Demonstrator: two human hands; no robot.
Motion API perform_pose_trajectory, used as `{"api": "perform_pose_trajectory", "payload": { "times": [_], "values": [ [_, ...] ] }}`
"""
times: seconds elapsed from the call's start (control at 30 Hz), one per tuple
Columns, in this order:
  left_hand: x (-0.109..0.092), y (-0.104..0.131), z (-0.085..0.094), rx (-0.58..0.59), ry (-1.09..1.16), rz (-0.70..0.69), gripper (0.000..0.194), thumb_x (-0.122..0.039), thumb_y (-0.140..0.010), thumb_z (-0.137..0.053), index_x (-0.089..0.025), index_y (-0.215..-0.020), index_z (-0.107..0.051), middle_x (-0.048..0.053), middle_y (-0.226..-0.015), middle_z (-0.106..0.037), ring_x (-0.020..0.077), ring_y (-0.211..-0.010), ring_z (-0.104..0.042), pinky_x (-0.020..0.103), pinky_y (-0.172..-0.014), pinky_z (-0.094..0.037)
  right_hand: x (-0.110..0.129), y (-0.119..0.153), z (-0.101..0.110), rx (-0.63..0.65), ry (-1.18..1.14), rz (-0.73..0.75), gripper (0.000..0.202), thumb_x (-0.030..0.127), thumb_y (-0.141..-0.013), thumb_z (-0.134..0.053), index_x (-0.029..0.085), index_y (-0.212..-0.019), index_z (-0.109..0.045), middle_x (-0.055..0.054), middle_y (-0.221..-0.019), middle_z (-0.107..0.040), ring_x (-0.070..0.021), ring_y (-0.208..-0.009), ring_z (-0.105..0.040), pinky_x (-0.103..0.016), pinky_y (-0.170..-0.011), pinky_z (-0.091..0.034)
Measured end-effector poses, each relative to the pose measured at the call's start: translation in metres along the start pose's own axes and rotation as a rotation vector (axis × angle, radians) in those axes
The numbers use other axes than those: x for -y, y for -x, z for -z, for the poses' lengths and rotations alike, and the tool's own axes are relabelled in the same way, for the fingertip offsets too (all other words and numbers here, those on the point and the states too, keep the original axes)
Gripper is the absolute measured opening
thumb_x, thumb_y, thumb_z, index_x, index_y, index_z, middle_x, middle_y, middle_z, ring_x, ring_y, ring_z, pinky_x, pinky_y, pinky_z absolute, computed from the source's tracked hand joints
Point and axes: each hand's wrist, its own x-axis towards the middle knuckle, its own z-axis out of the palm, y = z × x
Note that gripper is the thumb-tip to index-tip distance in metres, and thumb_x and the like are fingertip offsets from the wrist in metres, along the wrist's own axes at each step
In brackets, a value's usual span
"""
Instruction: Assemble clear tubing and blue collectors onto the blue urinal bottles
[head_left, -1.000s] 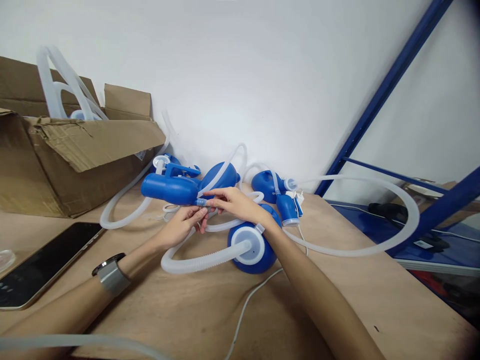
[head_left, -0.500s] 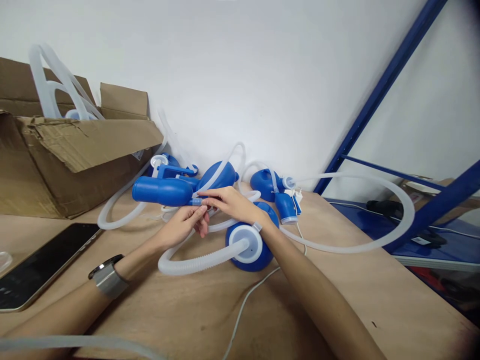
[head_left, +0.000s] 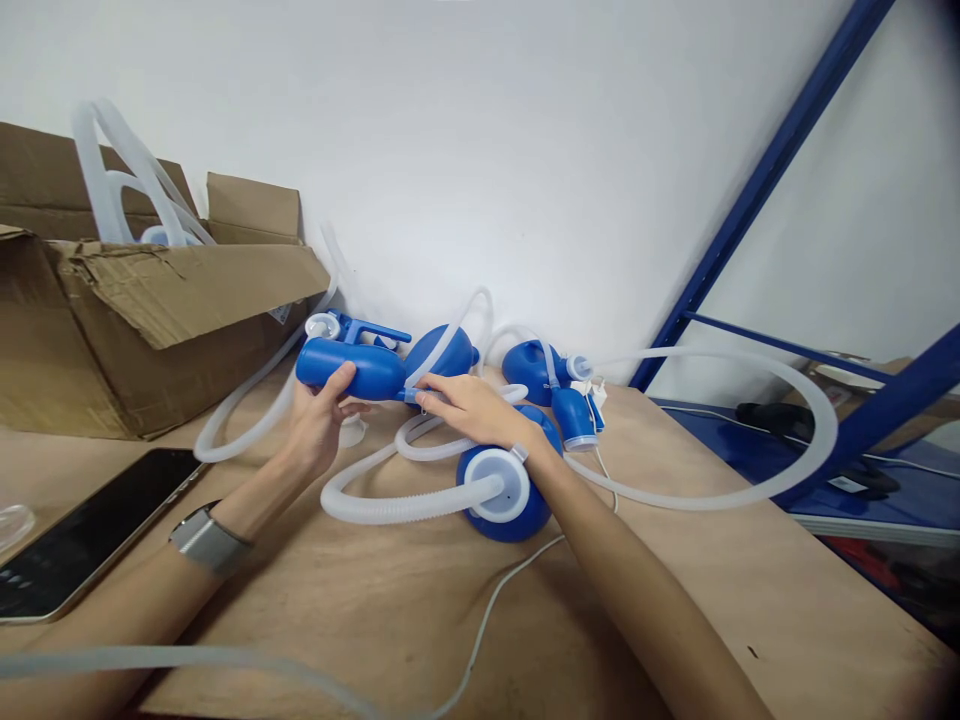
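Observation:
My left hand (head_left: 319,425) is closed around a blue bottle-shaped cup (head_left: 360,370), which lies sideways above the table with its narrow neck pointing right. At that neck, my right hand (head_left: 469,408) pinches the end of a translucent hose (head_left: 435,355); the fingers partly hide the joint. Under my right wrist stands a blue jug (head_left: 536,510) with a white cap (head_left: 495,487) and a ribbed hose (head_left: 405,508) curling left from it. Behind the hands are a blue rounded container (head_left: 442,350) and a blue piece with a handle (head_left: 379,330).
An open cardboard box (head_left: 172,350) with hoses in it stands at left. A phone (head_left: 82,530) lies in front of it. Another blue jug (head_left: 529,368), a smaller blue cup (head_left: 574,415) and a looped hose (head_left: 817,400) are on the right, near a blue metal rack (head_left: 750,200).
My left hand has moved left from the cup's neck to grip its body. The cup has shifted right and slightly up, and my right hand stays at the hose joint.

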Motion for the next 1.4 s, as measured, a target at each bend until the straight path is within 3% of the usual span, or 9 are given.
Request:
{"api": "perform_pose_trajectory", "payload": {
  "times": [0.1,0.3,0.4,0.57,0.73,0.9,1.13,1.27,1.4],
  "values": [
    [-0.006,-0.003,0.003,-0.053,-0.071,-0.064,0.084,-0.049,-0.071,-0.084,-0.030,-0.143,-0.045,0.012,-0.144,-0.054,0.0179,-0.087,-0.069,0.024,-0.059,-0.060,0.000,0.000,0.000,0.006,0.047,-0.005,0.029,0.035,-0.108,-0.042,0.021,-0.118,-0.066,-0.005,-0.114,-0.073,-0.0218,-0.102,-0.067,-0.031,-0.085,-0.041],
    [-0.006,0.003,0.003,0.036,-0.233,-0.064,0.075,-0.052,-0.060,-0.091,-0.022,-0.121,-0.058,0.008,-0.119,-0.061,0.0201,-0.087,-0.066,0.028,-0.061,-0.063,-0.004,-0.002,0.000,0.021,0.042,-0.015,0.026,0.019,-0.103,-0.044,0.018,-0.114,-0.068,-0.006,-0.124,-0.071,-0.0220,-0.113,-0.064,-0.033,-0.094,-0.042],
    [-0.008,0.006,0.004,-0.008,-0.324,-0.089,0.072,-0.056,-0.061,-0.089,-0.023,-0.117,-0.057,0.006,-0.115,-0.062,0.0231,-0.098,-0.065,0.032,-0.074,-0.063,-0.005,-0.001,0.000,0.043,-0.012,-0.006,0.025,0.032,-0.105,-0.051,0.019,-0.120,-0.066,-0.006,-0.123,-0.071,-0.0222,-0.110,-0.065,-0.032,-0.091,-0.042],
    [-0.016,0.009,0.008,0.078,-0.518,-0.352,0.064,-0.054,-0.073,-0.080,-0.026,-0.126,-0.057,0.005,-0.124,-0.064,0.0259,-0.118,-0.062,0.038,-0.106,-0.051,-0.003,-0.001,-0.001,0.032,0.098,0.018,0.039,0.052,-0.104,-0.053,0.017,-0.092,-0.065,-0.005,-0.096,-0.072,-0.0177,-0.083,-0.064,-0.028,-0.071,-0.036],
    [-0.014,0.010,0.011,0.003,-0.678,-0.409,0.050,-0.063,-0.071,-0.080,-0.023,-0.096,-0.063,0.003,-0.100,-0.068,0.0247,-0.099,-0.064,0.035,-0.089,-0.053,-0.001,0.001,0.000,-0.015,0.211,-0.012,0.043,0.057,-0.102,-0.055,0.018,-0.091,-0.070,-0.004,-0.077,-0.069,-0.0171,-0.070,-0.059,-0.029,-0.065,-0.029],
    [-0.014,0.009,0.015,-0.035,-0.770,-0.536,0.059,-0.067,-0.064,-0.084,-0.023,-0.098,-0.064,0.004,-0.097,-0.069,0.0265,-0.095,-0.067,0.038,-0.092,-0.054,-0.004,0.002,0.001,-0.035,0.327,-0.010,0.053,0.067,-0.100,-0.051,0.019,-0.091,-0.074,-0.006,-0.069,-0.065,-0.0213,-0.069,-0.059,-0.032,-0.067,-0.028],
    [-0.009,-0.017,0.038,0.248,-0.803,-0.701,0.074,-0.066,-0.045,-0.096,-0.024,-0.096,-0.062,0.011,-0.114,-0.070,0.0347,-0.114,-0.068,0.052,-0.108,-0.054,-0.009,0.002,0.007,0.116,0.194,0.016,0.061,0.072,-0.095,-0.054,0.018,-0.067,-0.056,-0.002,-0.060,-0.055,-0.0147,-0.058,-0.047,-0.031,-0.061,-0.026],
    [-0.005,-0.033,0.055,0.469,-0.877,-0.855,0.051,-0.061,-0.069,-0.087,-0.022,-0.091,-0.061,0.011,-0.112,-0.071,0.0338,-0.119,-0.068,0.059,-0.110,-0.054,-0.014,0.004,0.009,0.161,0.004,0.009,0.060,0.070,-0.095,-0.056,0.018,-0.066,-0.052,0.000,-0.062,-0.055,-0.0121,-0.058,-0.046,-0.029,-0.058,-0.030],
    [-0.002,-0.039,0.063,0.509,-0.968,-1.167,0.023,-0.040,-0.092,-0.071,-0.021,-0.098,-0.060,0.009,-0.115,-0.069,0.0292,-0.131,-0.062,0.056,-0.112,-0.055,-0.016,0.005,0.011,0.180,-0.089,0.001,0.060,0.067,-0.096,-0.056,0.018,-0.064,-0.040,0.004,-0.059,-0.042,-0.0102,-0.057,-0.037,-0.028,-0.056,-0.026]
  ]
}}
